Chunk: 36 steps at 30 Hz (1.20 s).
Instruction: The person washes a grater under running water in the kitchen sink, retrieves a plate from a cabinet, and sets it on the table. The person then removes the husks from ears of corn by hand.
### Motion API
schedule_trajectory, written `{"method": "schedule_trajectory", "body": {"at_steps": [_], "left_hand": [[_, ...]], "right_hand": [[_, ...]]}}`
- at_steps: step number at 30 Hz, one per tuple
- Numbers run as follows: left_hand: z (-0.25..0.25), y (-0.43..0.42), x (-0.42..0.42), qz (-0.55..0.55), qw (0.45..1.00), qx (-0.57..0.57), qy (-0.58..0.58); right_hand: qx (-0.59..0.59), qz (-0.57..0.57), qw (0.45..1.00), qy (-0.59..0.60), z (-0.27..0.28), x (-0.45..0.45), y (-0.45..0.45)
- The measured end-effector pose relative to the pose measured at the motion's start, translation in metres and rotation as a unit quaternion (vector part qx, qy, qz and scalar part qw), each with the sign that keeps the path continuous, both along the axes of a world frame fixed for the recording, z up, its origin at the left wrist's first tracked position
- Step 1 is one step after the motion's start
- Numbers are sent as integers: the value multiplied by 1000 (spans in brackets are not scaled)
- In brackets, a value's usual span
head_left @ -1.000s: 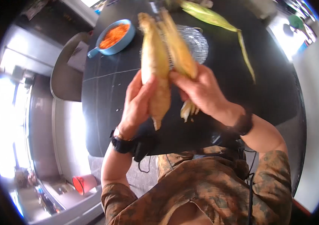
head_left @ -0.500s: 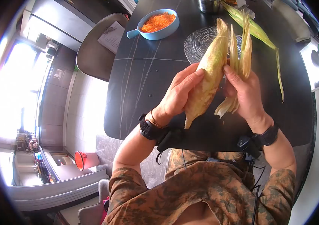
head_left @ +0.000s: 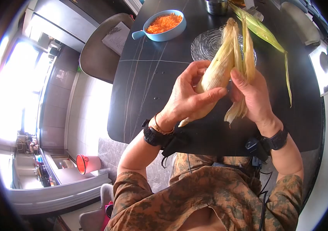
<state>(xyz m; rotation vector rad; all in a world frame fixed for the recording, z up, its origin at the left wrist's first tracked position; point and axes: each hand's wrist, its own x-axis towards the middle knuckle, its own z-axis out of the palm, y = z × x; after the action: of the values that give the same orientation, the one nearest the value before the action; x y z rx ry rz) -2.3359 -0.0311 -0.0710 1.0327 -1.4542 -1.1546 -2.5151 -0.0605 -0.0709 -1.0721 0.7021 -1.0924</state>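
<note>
My left hand [head_left: 194, 92] is wrapped round an ear of corn [head_left: 218, 73] still covered in pale yellow husk, its silky tip pointing away from me. The thumb lies across the front of the ear. Close beside it, my right hand [head_left: 255, 92] grips loose husk strips [head_left: 249, 54] between thumb and fingers, their torn ends hanging below the hand. Some strips lie against the ear near its tip. Behind the corn, a clear ridged glass plate [head_left: 202, 46] is partly hidden.
A blue handled bowl [head_left: 177, 31] of shredded orange food [head_left: 164, 23] stands at the far left of the black table [head_left: 140, 96]. Green husk leaves [head_left: 262, 32] lie at the far right, near a metal pot [head_left: 216, 7]. A chair [head_left: 94, 54] holds a paper sheet [head_left: 116, 38].
My left thumb has moved across the ear, toward the right hand. The ear has turned, its lower end shifting left. The husk strips in my right hand have drawn closer to its tip.
</note>
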Motion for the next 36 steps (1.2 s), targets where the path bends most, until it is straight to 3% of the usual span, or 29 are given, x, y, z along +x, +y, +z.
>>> {"method": "schedule_trajectory", "body": {"at_steps": [2, 9, 13, 15, 18, 28, 32, 34, 36], "left_hand": [[-3, -1, 1, -7, 999, -11, -30], [-5, -3, -2, -61, 979, 137, 137], [-7, -4, 0, -103, 971, 171, 130], [-7, -4, 0, -121, 970, 167, 124], [2, -2, 5, -103, 983, 148, 24], [-6, -6, -1, -33, 997, 66, -20], [-9, -5, 0, -37, 997, 42, -49], [-13, -7, -2, -61, 995, 70, 31], [-9, -4, 1, -66, 992, 103, 35]], "right_hand": [[10, 8, 1000, 4, -3, -1, -1], [48, -2, 997, -63, -5, -3, -2], [47, 20, 994, -95, -10, -6, -4], [37, 25, 996, -74, -12, -8, -5], [15, -20, 999, -42, 0, -1, 1], [-36, -56, 996, 67, 6, -2, -5], [-90, -58, 979, 174, 1, -8, -8], [-98, -54, 979, 170, -10, -10, -13], [-82, -46, 986, 138, -14, -10, -13]]}}
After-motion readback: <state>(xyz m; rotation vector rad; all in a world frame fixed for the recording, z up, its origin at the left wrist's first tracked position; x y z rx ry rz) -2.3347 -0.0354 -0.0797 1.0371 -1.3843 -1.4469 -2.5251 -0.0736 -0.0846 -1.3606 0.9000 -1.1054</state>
